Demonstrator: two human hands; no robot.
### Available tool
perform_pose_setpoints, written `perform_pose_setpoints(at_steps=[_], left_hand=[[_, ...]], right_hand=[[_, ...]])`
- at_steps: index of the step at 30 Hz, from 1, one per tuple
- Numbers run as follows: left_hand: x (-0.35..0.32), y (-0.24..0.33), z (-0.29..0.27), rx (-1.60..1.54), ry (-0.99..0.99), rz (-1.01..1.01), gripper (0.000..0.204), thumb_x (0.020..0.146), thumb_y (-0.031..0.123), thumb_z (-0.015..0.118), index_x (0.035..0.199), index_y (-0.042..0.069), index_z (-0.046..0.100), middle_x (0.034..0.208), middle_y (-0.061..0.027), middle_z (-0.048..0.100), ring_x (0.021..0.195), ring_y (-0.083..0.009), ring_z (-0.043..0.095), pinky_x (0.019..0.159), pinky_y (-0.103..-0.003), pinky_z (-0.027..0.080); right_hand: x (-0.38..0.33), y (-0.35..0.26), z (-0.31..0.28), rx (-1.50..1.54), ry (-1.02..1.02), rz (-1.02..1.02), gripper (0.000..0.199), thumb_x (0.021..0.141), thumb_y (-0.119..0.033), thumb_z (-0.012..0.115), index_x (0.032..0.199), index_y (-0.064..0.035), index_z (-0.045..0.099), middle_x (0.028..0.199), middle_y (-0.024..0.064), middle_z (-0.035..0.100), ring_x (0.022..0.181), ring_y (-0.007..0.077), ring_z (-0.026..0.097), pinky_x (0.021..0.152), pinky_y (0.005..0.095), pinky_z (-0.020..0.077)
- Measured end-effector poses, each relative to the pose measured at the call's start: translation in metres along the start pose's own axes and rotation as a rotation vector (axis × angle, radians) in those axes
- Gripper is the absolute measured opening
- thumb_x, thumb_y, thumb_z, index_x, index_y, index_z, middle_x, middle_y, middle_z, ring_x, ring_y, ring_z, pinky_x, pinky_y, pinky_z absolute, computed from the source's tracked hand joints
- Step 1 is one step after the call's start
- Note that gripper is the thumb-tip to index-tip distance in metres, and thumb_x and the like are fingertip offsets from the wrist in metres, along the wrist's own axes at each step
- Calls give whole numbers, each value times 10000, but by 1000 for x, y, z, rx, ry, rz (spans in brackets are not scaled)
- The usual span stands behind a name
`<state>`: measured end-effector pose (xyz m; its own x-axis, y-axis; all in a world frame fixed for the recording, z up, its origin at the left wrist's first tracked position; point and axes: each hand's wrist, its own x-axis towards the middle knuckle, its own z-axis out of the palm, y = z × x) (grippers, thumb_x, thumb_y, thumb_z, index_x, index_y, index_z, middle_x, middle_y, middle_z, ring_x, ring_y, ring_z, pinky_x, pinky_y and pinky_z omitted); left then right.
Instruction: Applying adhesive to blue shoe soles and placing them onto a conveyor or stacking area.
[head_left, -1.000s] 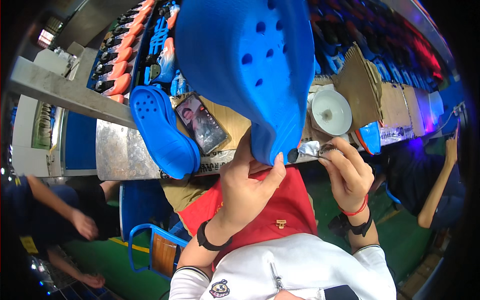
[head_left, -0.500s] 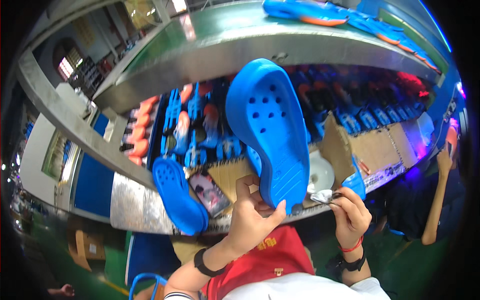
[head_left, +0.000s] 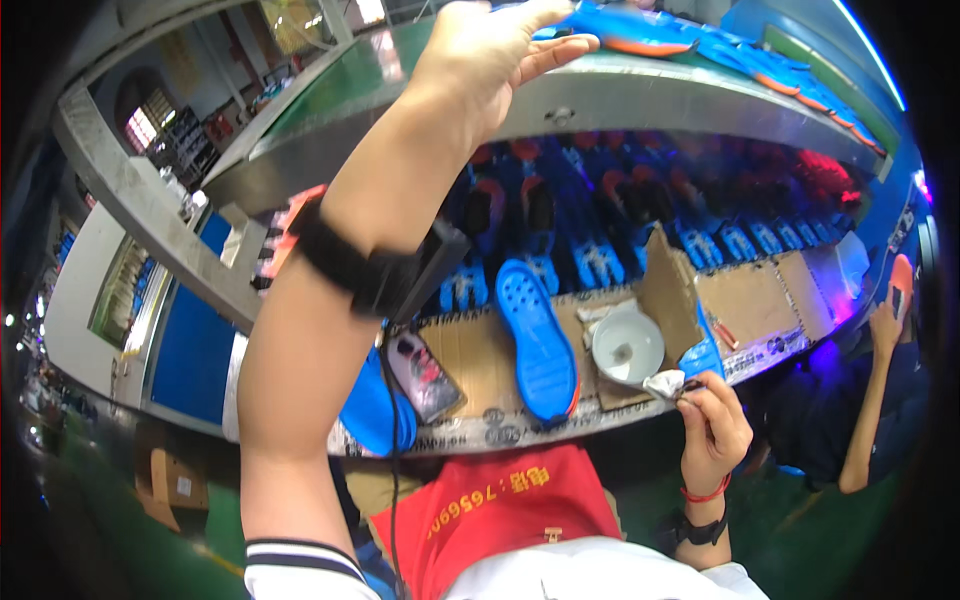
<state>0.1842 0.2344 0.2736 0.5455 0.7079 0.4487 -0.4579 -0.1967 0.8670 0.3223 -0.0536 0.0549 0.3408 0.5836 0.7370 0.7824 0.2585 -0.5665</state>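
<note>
My left hand [head_left: 490,60] is stretched up over the raised green surface [head_left: 350,95], its fingers extended and apart beside blue shoe pieces [head_left: 630,30]; part of it is cut off at the top edge. In my right hand [head_left: 718,425], a small crumpled white cloth [head_left: 664,384] with a dark end is pinched between thumb and fingers, near the rim of a white bowl [head_left: 627,345]. A blue clog-shaped sole [head_left: 538,345] with holes at its toe lies on the cardboard [head_left: 480,350] in front of me. Another blue clog [head_left: 372,410] is partly hidden by my left forearm.
A phone in a patterned case [head_left: 425,378] lies left of the middle sole. Several blue and orange shoe parts [head_left: 600,262] line the rack under the metal-edged shelf. An upright cardboard flap [head_left: 668,285] stands behind the bowl. At right, another person's arm [head_left: 868,400] holds an orange sole.
My left hand has swung up and away to the raised surface, and the blue clog it held is no longer in it. The sole on the cardboard is now uncovered. My right hand stays nearly still.
</note>
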Motion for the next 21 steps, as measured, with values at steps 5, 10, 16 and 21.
perform_pose_setpoints(at_steps=[5, 10, 16, 21], left_hand=[[-173, -13, -15, 538, 136, 150, 495, 878, 35, 694, 1307, -52, 463, 1184, -104, 601, 739, -84, 586, 597, -207, 457], [-288, -33, -86, 1085, 723, -209, 486, 841, 88, 738, 1261, -2, 512, 1207, -104, 564, 730, -113, 609, 627, -240, 490], [-395, -88, -150, 1339, 642, -730, 533, 848, 167, 737, 1275, -40, 493, 980, -150, 614, 713, -169, 602, 649, -314, 505], [-410, -92, -174, 1118, 692, -762, 406, 915, 154, 674, 1229, -65, 542, 934, -103, 634, 718, -114, 606, 633, -277, 508]], right_hand=[[-9, 2, 16, 21, -95, 36, 163, 751, 90, 735, 883, 35, 657, 989, 172, 680, 746, 214, 666, 666, 280, 528], [-13, 5, 31, 25, -152, 9, 160, 767, 82, 733, 902, 33, 662, 995, 170, 684, 744, 214, 669, 650, 273, 529], [-17, 4, 46, 41, -194, -6, 166, 765, 82, 734, 906, 26, 665, 999, 162, 683, 739, 215, 668, 634, 271, 521], [-23, 2, 53, 58, -236, -8, 172, 763, 80, 734, 911, 21, 667, 1002, 159, 681, 720, 211, 656, 608, 270, 509]])
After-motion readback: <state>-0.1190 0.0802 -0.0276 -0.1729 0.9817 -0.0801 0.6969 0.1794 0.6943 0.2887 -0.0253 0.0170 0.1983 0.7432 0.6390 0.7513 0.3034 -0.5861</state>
